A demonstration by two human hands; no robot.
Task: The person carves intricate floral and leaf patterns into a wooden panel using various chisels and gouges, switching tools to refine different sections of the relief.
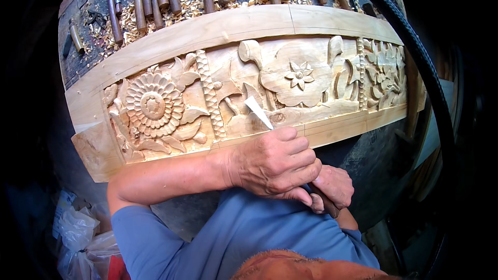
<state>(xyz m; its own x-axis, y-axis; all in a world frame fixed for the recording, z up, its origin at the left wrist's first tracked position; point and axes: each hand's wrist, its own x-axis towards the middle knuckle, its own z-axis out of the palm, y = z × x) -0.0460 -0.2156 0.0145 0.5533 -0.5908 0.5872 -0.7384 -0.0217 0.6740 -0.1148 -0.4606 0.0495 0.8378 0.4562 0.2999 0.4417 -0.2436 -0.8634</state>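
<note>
Your left hand (pixel 275 163) curls around the chisel (pixel 259 113), while your right hand (pixel 336 185) meets its handle (pixel 326 203), too hidden to tell its grip. Along the bench's (pixel 78 70) near edge lies the carved board (pixel 233 78); its left flower (pixel 152 105) looks finely cut, but the middle bloom (pixel 277 83) seems to lack petal detail around its star-shaped centre (pixel 300 75).

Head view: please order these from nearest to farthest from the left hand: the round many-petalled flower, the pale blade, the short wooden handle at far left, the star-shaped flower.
From the left hand:
1. Pale blade, just beyond the knuckles.
2. Star-shaped flower, beyond the blade, slightly right.
3. Round many-petalled flower, to the left.
4. Short wooden handle, far left, beyond the board.
</note>
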